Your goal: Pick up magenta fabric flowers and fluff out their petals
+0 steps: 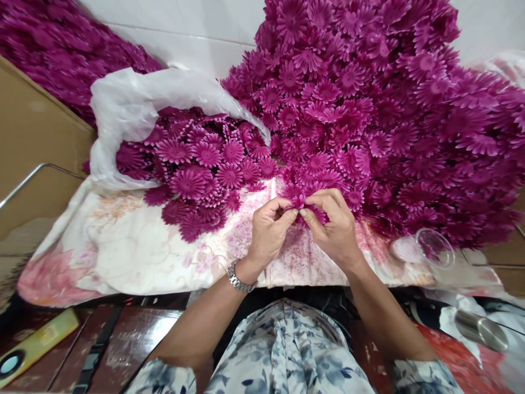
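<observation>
Both hands meet over the middle of the cloth-covered table, thumbs and forefingers pinching one purple artificial flower [301, 203]. My left hand [270, 227], below a metal wristwatch [240, 276], is closed on the flower's left side. My right hand [333, 224] is closed on its right side. The fingertips nearly touch, and they hide part of the petals. Just beyond the hands rises a large heap of similar purple flower heads [348, 82]. A smaller pile of them [209, 156] spills from a white plastic bag [123, 104] to the left.
A floral cloth [143, 246] covers the table. At the right edge lies a clear plastic cup [435, 249] on its side. Cardboard [41, 109] stands at the left, with more flowers [74, 44] behind it. A metal cylinder [482, 330] lies low on the right.
</observation>
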`<state>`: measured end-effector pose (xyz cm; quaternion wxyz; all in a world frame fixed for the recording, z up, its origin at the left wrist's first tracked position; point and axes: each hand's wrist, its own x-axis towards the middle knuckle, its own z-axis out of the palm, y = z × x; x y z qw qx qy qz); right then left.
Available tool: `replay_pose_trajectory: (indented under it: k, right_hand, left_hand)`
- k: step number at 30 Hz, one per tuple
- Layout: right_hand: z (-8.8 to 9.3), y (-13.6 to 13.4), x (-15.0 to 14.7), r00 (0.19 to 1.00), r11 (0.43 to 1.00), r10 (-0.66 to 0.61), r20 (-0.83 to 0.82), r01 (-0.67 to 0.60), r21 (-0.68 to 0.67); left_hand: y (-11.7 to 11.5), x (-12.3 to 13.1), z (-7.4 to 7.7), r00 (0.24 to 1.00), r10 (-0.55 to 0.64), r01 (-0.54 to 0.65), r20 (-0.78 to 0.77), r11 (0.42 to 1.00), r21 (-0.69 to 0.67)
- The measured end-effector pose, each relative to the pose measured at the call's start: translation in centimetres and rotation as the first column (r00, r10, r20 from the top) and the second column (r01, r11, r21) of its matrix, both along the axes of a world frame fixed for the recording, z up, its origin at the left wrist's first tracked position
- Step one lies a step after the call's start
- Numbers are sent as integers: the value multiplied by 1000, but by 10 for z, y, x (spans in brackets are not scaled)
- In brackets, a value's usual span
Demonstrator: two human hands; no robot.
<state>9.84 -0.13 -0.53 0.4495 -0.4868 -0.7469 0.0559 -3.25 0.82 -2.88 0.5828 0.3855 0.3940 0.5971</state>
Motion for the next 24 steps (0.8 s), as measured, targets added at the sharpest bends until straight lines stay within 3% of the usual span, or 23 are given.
replay_pose_trajectory:
  k: [11, 24]
  right_hand:
    - [-4, 2, 0, 1000, 996, 19, 26, -21, 82]
    - [-4, -3, 4, 994, 988, 15, 110, -32, 154]
  left_hand:
    - [2, 0, 7, 988, -55, 78, 146, 985, -154]
    - [7, 0, 13, 962, 85, -7, 258, 958, -288]
